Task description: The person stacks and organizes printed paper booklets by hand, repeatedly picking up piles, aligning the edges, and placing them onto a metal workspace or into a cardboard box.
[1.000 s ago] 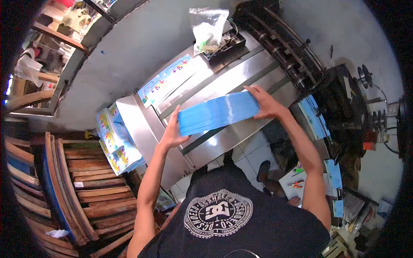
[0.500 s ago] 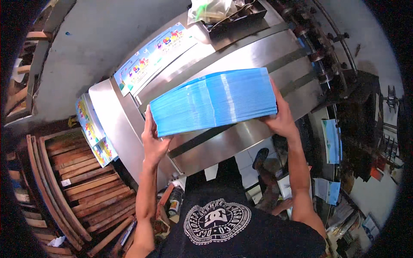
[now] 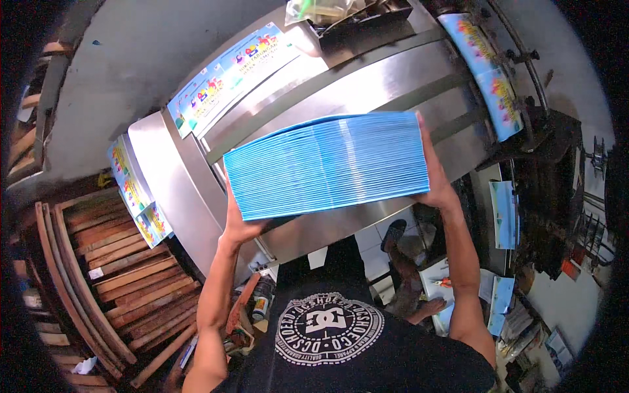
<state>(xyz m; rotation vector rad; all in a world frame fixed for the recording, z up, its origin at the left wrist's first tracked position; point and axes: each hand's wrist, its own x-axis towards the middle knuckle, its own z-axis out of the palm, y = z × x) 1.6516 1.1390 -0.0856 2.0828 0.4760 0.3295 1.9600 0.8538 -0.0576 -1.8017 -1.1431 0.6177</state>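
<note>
A thick stack of blue-edged paper sheets (image 3: pixel 327 170) is held up between my two hands, over the metal machine table. At the stack's left end is my left hand (image 3: pixel 241 219), its thumb along the side and its fingers partly hidden underneath. My right hand (image 3: pixel 438 180) grips the other end, thumb up the side and fingers hidden below and behind. The edges of the sheets face me in many thin layers, and the top one bows slightly.
Colourful printed sheets lie on the slanted metal machine (image 3: pixel 288 236). Another printed strip (image 3: pixel 485 72) is at the machine's right end, near its rods. A wooden slatted pallet (image 3: pixel 137 275) stands at lower left. Another person's leg (image 3: pixel 407 275) shows at lower right.
The stack has moved slightly lower and nearer, with both hands still on it; more of its front edge shows. A printed strip has appeared at the machine's right end.
</note>
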